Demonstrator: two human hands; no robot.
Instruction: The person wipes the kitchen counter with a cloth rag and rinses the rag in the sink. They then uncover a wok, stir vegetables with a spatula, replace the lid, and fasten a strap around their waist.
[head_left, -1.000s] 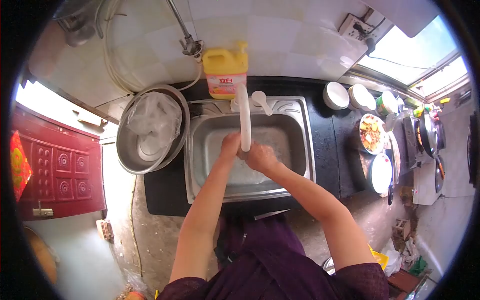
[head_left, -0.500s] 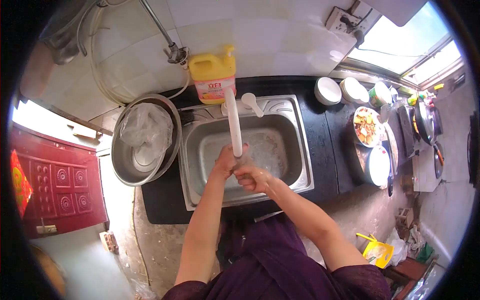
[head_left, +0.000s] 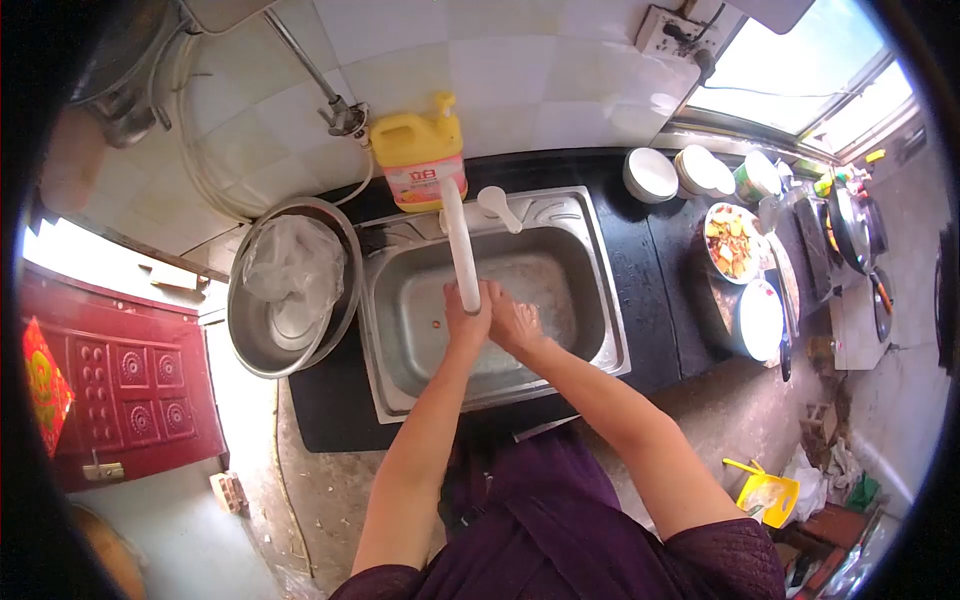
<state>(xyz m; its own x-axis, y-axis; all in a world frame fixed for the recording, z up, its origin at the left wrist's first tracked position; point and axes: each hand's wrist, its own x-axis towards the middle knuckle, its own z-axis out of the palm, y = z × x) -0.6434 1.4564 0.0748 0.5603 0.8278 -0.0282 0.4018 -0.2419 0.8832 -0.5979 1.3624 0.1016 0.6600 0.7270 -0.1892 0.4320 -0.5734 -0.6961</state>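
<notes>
Both hands are over the sink [head_left: 613,312], meeting at the tip of the white faucet spout [head_left: 460,250]. Left hand [head_left: 455,320] sits right under the tip, partly covered by it from this angle. Right hand [head_left: 515,322] is beside it, its fingers running in toward the left. Grip: can't tell for either hand, fingers are hidden where they meet, and whether anything is pinched there doesn't show. Spout hangs over the middle of the sink, the white lever [head_left: 498,205] just to its right. Can't make out a water stream. Progress, my read: mid-work. Done: hands are in place at the spout. Not done: they're together over the sink, and a shine on the back of the right hand suggests wet skin, maybe suds, so not dried. Around them: yellow detergent jug [head_left: 415,155] behind the spout, nested metal basins [head_left: 243,315] with a clear plastic bag [head_left: 290,262] left of the sink, white bowls [head_left: 650,178] and chopped food [head_left: 732,245] over on the right side of the black counter [head_left: 642,280].
</notes>
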